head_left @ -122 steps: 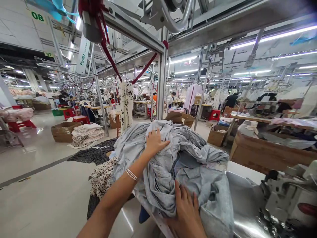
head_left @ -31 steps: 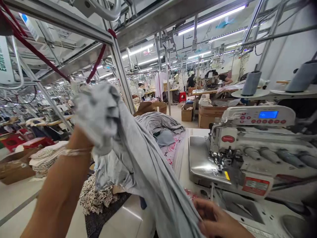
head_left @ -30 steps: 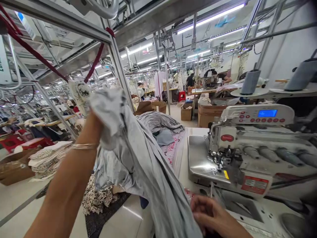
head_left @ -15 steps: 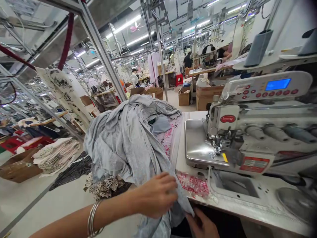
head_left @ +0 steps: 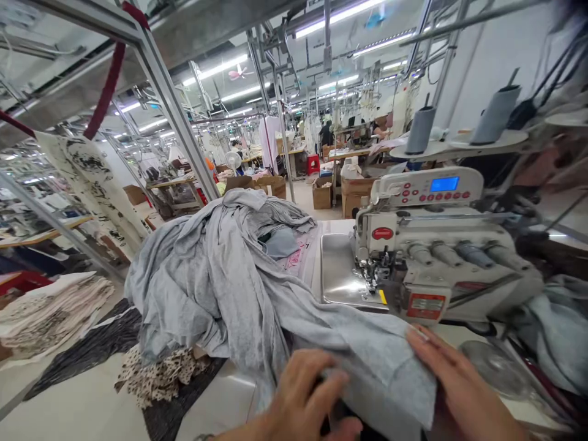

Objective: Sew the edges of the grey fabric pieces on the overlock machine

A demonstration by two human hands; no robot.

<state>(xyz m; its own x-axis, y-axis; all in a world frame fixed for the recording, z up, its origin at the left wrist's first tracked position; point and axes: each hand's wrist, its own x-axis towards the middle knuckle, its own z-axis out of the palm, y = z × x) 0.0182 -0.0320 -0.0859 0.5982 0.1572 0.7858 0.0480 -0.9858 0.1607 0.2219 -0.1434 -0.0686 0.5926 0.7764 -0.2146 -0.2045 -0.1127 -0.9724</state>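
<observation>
A large heap of grey fabric [head_left: 239,269] spreads over the left of the sewing table, and one length of it stretches right toward me. My right hand [head_left: 463,386] grips the free end of this length near its edge, fingers on top; the thumb is hidden. Just left of it, my left hand [head_left: 307,395] is slightly blurred, its fingers bent and parted from the thumb, close against the lower side of the fabric with nothing visible in it. Behind the stretched cloth stands an overlock sewing machine [head_left: 427,245] with a shiny metal plate [head_left: 337,269].
Thread cones [head_left: 420,130] stand on holders above the machine. More grey cloth [head_left: 560,331] lies at the far right. Stacked printed fabric [head_left: 52,312] and a spotted bundle [head_left: 160,373] are at the left. Cardboard boxes [head_left: 358,193] sit behind the table.
My right hand has risen and moved right, drawing the fabric end across the table's front. My left hand has dropped lower and come off the cloth's top. The view has shifted right.
</observation>
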